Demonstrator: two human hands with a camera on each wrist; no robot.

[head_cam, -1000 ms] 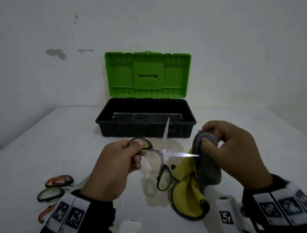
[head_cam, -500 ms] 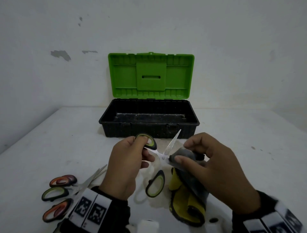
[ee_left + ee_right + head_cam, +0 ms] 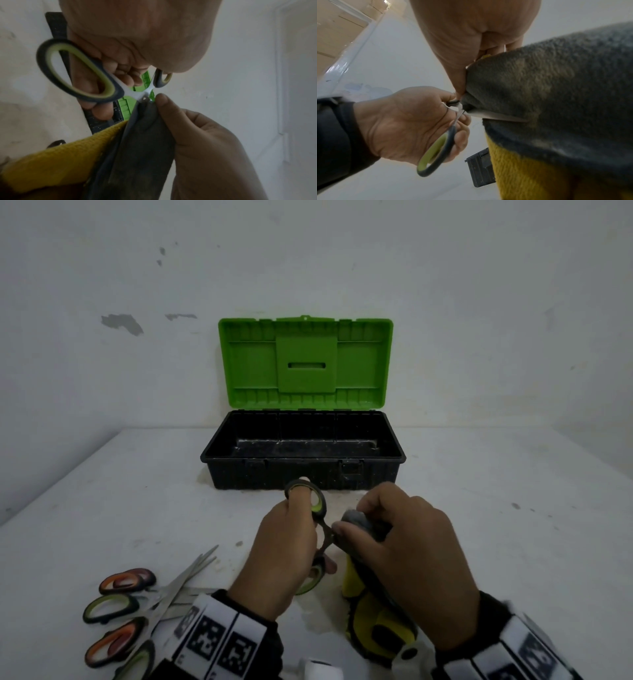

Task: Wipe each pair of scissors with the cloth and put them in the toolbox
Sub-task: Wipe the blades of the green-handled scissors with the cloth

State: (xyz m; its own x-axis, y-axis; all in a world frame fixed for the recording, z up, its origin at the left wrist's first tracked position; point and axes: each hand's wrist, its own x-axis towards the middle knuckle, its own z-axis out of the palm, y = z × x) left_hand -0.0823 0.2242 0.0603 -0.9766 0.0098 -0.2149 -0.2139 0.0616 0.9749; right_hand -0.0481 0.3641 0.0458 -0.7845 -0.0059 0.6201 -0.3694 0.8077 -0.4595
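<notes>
My left hand (image 3: 291, 546) grips the handles of a pair of green-and-black scissors (image 3: 315, 505), thumb through the upper loop (image 3: 75, 73). My right hand (image 3: 404, 553) pinches a grey and yellow cloth (image 3: 366, 525) round the blades close to the pivot (image 3: 145, 98); the blades are hidden in the cloth except one strip (image 3: 501, 116) in the right wrist view. The toolbox (image 3: 305, 470) stands open behind the hands, black tray, green lid (image 3: 305, 364) upright.
Several more scissors (image 3: 126, 611) with orange and green handles lie in a heap at the table's front left, blades pointing right. The white table (image 3: 513, 508) meets a white wall just behind the toolbox.
The scissors' spread blades have come together and gone into the cloth. My right hand slid the cloth along them toward the pivot. The view shifted, showing more of the heap.
</notes>
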